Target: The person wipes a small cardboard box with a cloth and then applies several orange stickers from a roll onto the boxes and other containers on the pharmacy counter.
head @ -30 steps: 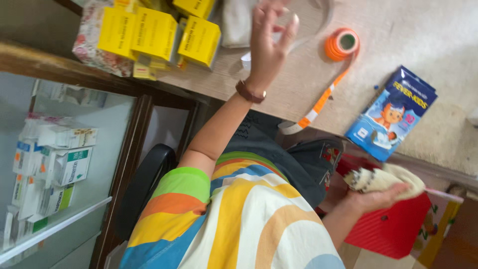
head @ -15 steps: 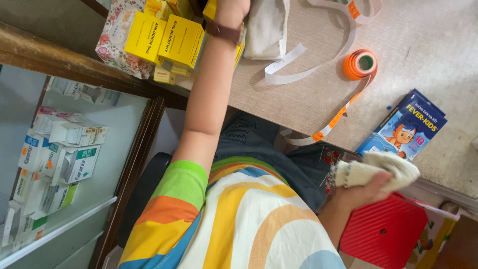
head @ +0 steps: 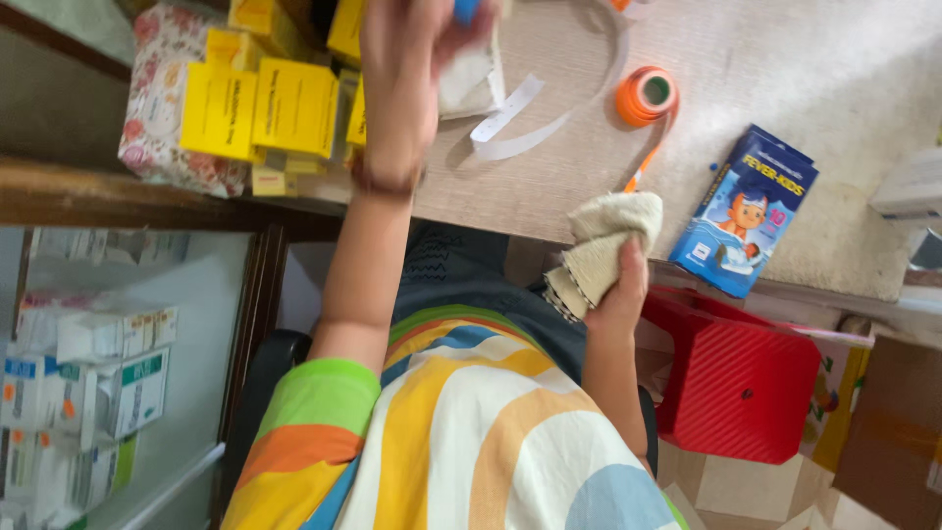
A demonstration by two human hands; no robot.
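— Cloth (head: 606, 243) first! Where do we see it?

— It sits in our right hand (head: 616, 287), just under the edge of the table (head: 805, 69), in front of our tummy. It is beige and all scrunched up.

— How do the fingers hold it?

— They are curled tight around the bottom of it, and the top part puffs out above the thumb. We think bunching it up like that keeps it from flopping open.

— And our left hand (head: 412, 69)?

— It reaches far up over the table. The fingers look pinched on a white pouch (head: 469, 80), with a small blue bit (head: 466, 10) at the very top. The hand is blurry, so we cannot tell just how the fingers sit.

— What lies near it?

— A long white strip (head: 549, 123) curls on the table right beside the pouch. An orange tape roll (head: 646, 95) stands a bit further off, with its loose end trailing towards the cloth.

— And the blue box (head: 751, 211)?

— It lies flat by the table edge, close to the cloth. It has a cartoon child on it.

— What else do we see?

— Yellow boxes (head: 260, 108) are stacked on the left of the table, next to a flowery box (head: 157, 69). We guess they are pushed there to leave room in the middle. A red stool (head: 736, 378) stands on the floor by our right arm, and a glass cabinet (head: 98, 383) full of little boxes is on our left.
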